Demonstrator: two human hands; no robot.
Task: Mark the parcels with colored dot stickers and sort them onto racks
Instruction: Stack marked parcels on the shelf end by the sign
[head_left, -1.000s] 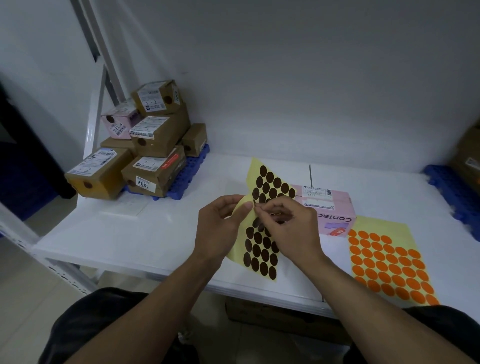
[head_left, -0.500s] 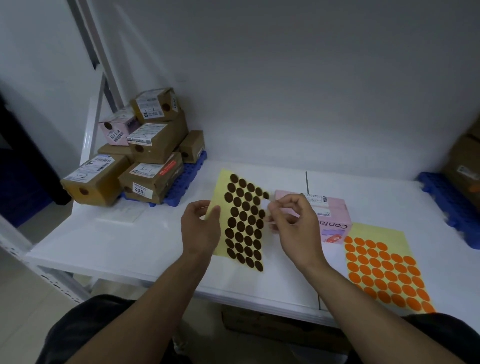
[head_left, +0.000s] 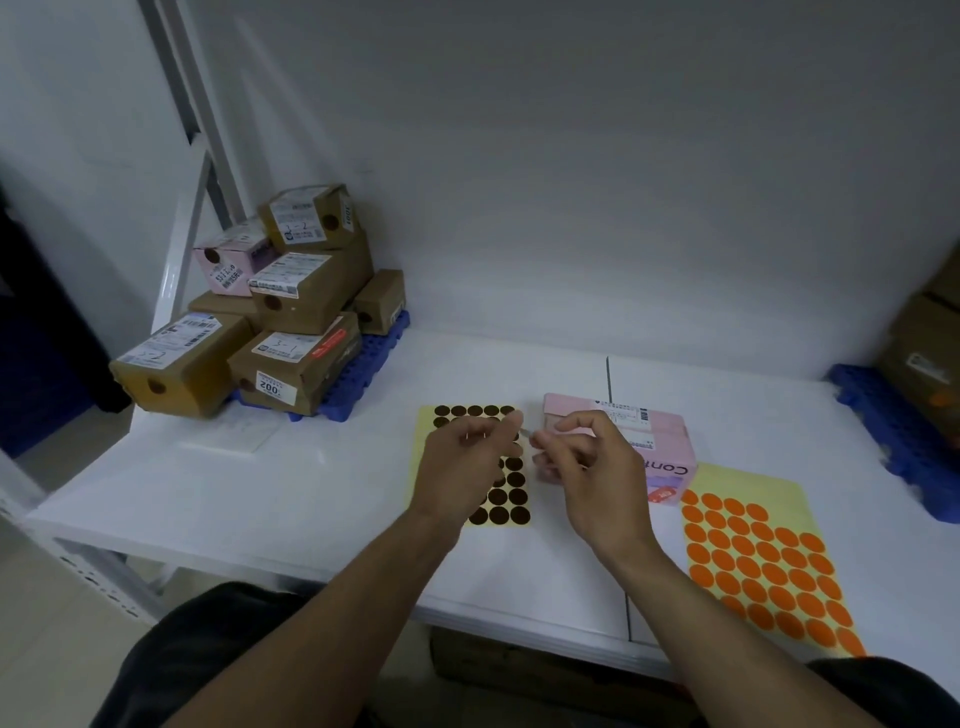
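Note:
A yellow sheet of brown dot stickers (head_left: 506, 499) lies flat on the white table (head_left: 260, 493). My left hand (head_left: 467, 457) hovers just over it with loose fingers and holds nothing. My right hand (head_left: 587, 467) pinches a small sticker (head_left: 526, 431), seen edge-on, between thumb and forefinger. It is held in front of the left end of a pink parcel (head_left: 660, 441) with a white label. A sheet of orange dot stickers (head_left: 753, 551) lies to the right of my right wrist.
Several brown parcels and one pink one, each with a brown dot, are stacked (head_left: 306, 312) on a blue pallet (head_left: 363, 364) at the back left. Another blue pallet (head_left: 893, 431) with brown boxes (head_left: 924, 353) sits at the right edge. A white paper slip (head_left: 234, 436) lies near the stack.
The brown sticker sheet went from held upright in my left hand to lying flat on the table. My right hand has peeled a dot and carried it toward the pink parcel.

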